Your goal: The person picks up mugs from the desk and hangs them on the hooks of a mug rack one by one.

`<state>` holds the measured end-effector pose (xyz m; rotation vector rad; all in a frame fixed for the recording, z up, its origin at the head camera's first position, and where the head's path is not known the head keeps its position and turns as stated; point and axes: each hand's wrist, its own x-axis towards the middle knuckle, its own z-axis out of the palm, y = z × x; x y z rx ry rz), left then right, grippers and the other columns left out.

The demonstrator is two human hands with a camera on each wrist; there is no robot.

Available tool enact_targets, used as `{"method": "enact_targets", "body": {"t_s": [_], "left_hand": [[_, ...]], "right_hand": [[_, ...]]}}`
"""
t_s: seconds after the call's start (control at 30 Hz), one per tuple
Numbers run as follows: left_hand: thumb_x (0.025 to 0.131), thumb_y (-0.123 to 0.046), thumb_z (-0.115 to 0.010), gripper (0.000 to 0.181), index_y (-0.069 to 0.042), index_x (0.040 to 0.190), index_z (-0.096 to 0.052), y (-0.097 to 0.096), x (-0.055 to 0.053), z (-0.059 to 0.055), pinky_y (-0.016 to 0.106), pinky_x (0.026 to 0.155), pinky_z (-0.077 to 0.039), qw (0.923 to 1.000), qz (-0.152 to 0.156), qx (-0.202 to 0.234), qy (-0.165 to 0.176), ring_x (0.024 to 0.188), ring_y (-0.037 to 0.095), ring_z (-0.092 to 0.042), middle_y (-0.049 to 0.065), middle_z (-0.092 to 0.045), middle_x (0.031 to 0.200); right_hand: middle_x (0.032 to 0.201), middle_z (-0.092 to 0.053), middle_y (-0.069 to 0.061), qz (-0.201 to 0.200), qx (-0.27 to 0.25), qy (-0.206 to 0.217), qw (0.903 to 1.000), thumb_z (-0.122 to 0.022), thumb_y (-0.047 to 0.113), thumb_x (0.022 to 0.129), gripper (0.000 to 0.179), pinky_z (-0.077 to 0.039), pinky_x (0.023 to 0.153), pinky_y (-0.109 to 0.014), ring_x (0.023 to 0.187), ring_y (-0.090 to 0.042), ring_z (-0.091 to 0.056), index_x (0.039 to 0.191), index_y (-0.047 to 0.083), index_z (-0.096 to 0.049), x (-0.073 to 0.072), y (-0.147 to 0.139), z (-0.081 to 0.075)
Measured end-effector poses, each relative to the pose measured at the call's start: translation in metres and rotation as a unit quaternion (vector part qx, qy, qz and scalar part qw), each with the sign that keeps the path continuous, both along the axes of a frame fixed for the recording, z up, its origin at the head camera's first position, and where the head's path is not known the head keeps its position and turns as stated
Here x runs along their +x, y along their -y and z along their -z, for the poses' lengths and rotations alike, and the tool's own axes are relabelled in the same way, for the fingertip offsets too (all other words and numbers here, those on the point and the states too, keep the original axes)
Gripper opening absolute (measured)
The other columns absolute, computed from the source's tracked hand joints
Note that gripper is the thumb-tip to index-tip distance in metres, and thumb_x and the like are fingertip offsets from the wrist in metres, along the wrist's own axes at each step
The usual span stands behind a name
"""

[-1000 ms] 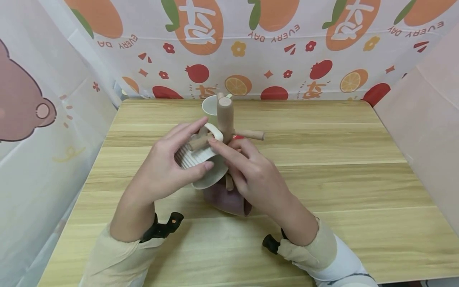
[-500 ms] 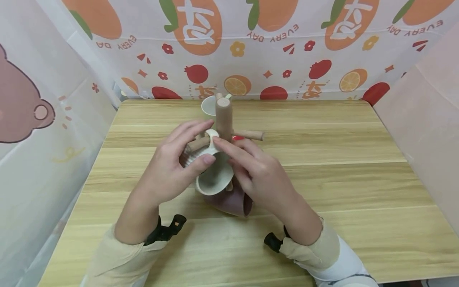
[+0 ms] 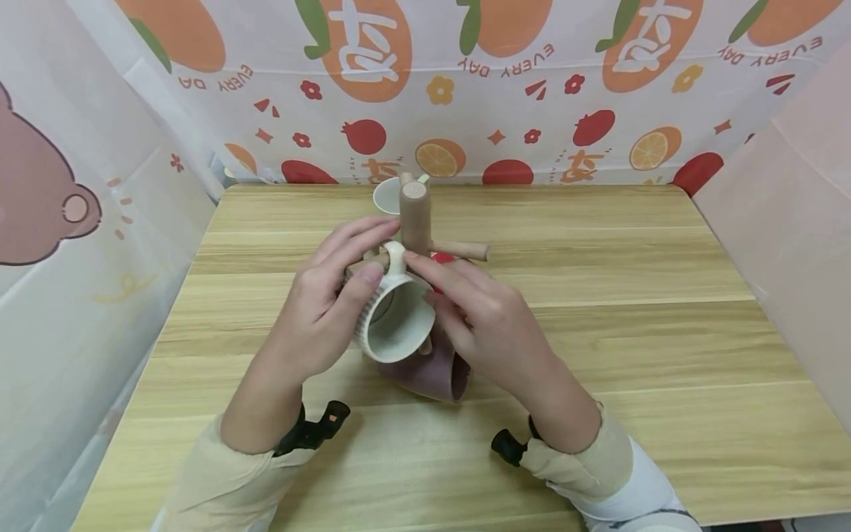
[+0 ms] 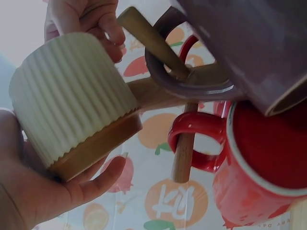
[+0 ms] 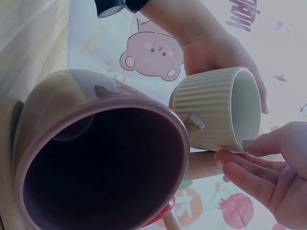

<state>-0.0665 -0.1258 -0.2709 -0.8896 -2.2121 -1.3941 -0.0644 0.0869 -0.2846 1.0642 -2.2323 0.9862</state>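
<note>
A white ribbed mug (image 3: pixel 399 325) with a brown base hangs low on the left side of a wooden mug tree (image 3: pixel 416 225), its mouth facing toward me. Its handle (image 3: pixel 395 257) loops around a left-hand peg. My left hand (image 3: pixel 322 307) holds the mug from the left, thumb near the handle and fingers behind; the left wrist view has the palm by the brown base (image 4: pixel 96 148). My right hand (image 3: pixel 495 318) pinches the rim on the right, with its index fingertip by the handle. The peg is partly hidden by my left thumb.
A purple mug (image 3: pixel 422 373) hangs on the near side, close under the white one. A red mug (image 4: pixel 261 139) hangs on another peg. Behind the trunk shows a pale green mug (image 3: pixel 387 196). One peg (image 3: pixel 462 251) sticks out right over the wooden table (image 3: pixel 631 332).
The white mug has turned so its mouth faces me more, and it sits a little lower and further right. Both hands have shifted slightly with it; the left thumb has moved up toward the handle.
</note>
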Motion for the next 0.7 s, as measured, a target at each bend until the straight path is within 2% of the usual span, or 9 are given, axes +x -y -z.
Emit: {"method": "enact_targets", "body": {"t_s": [0.2,0.33,0.43,0.57,0.63,0.7], "left_hand": [[0.099,-0.011,-0.048,0.039,0.000,0.134,-0.058,-0.002,0.000,0.001,0.031,0.110,-0.039,0.9999,-0.007,0.007,-0.003,0.130,0.020,-0.051,0.010,-0.058,0.137],[0.098,-0.008,-0.048,0.038,0.001,0.134,-0.058,-0.003,0.001,0.000,0.030,0.109,-0.040,0.9999,-0.013,0.009,-0.005,0.128,0.020,-0.053,0.011,-0.059,0.135],[0.096,-0.006,-0.048,0.039,0.001,0.134,-0.058,-0.003,0.001,0.001,0.029,0.108,-0.041,0.9998,-0.015,0.009,-0.003,0.127,0.020,-0.054,0.010,-0.060,0.135],[0.095,-0.004,-0.049,0.040,0.000,0.134,-0.059,-0.004,0.001,0.001,0.027,0.108,-0.041,0.9997,-0.020,0.014,0.002,0.127,0.017,-0.054,0.010,-0.060,0.134],[0.095,-0.003,-0.049,0.040,-0.001,0.133,-0.059,-0.004,0.001,0.000,0.027,0.109,-0.040,0.9996,-0.021,0.017,0.004,0.127,0.017,-0.054,0.010,-0.061,0.134],[0.094,-0.003,-0.049,0.040,0.000,0.133,-0.059,-0.004,0.001,0.000,0.028,0.109,-0.040,0.9996,-0.019,0.017,0.004,0.127,0.017,-0.053,0.010,-0.061,0.134]], "right_hand": [[0.113,-0.070,-0.006,0.003,0.003,0.003,1.0000,-0.066,0.002,0.090,0.038,-0.053,0.073,-0.025,0.089,-0.014,-0.062,0.128,0.007,-0.065,-0.001,-0.002,-0.001],[0.110,-0.072,-0.004,-0.006,0.020,0.022,0.9995,-0.072,0.011,0.089,0.033,-0.055,0.072,-0.023,0.084,-0.012,-0.065,0.122,0.009,-0.069,-0.004,-0.007,-0.002],[0.112,-0.071,-0.003,-0.028,0.026,0.060,0.9975,-0.075,0.016,0.087,0.036,-0.055,0.068,-0.020,0.080,-0.007,-0.066,0.122,0.011,-0.069,-0.007,-0.014,-0.004],[0.120,-0.069,-0.002,-0.059,0.027,0.131,0.9893,-0.077,0.016,0.085,0.038,-0.057,0.068,-0.022,0.086,-0.006,-0.068,0.121,0.010,-0.070,-0.015,-0.029,-0.008],[0.118,-0.070,0.000,-0.074,0.033,0.163,0.9832,-0.076,0.015,0.086,0.034,-0.056,0.066,-0.024,0.088,-0.005,-0.067,0.119,0.011,-0.070,-0.022,-0.039,-0.009],[0.107,-0.073,0.002,-0.082,0.038,0.197,0.9763,-0.074,0.013,0.088,0.026,-0.055,0.063,-0.025,0.086,-0.006,-0.066,0.113,0.012,-0.072,-0.032,-0.050,-0.009]]}}
